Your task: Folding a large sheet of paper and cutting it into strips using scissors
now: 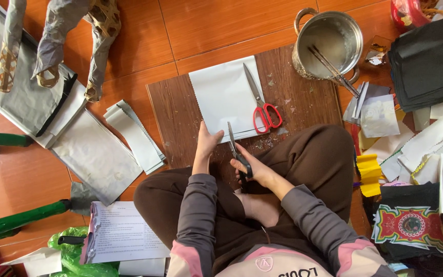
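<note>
A stack of white paper sheets (224, 95) lies on a brown wooden board (303, 105) on the floor. My left hand (207, 143) rests on the near edge of the sheets, pressing them down. My right hand (251, 169) grips black-handled scissors (233, 141), whose blades point up into the paper's near edge. A second pair of scissors with red handles (261, 105) lies on the right side of the sheets, untouched. I sit cross-legged with my knees against the board.
A metal pot (329, 43) holding a stirring stick stands at the board's far right. Silver paper sheets (93, 149) and cut strips lie left. Green poles (16, 220) lie at left. Black, yellow and patterned papers (411, 225) pile at right. A printed page (121, 233) lies near my left knee.
</note>
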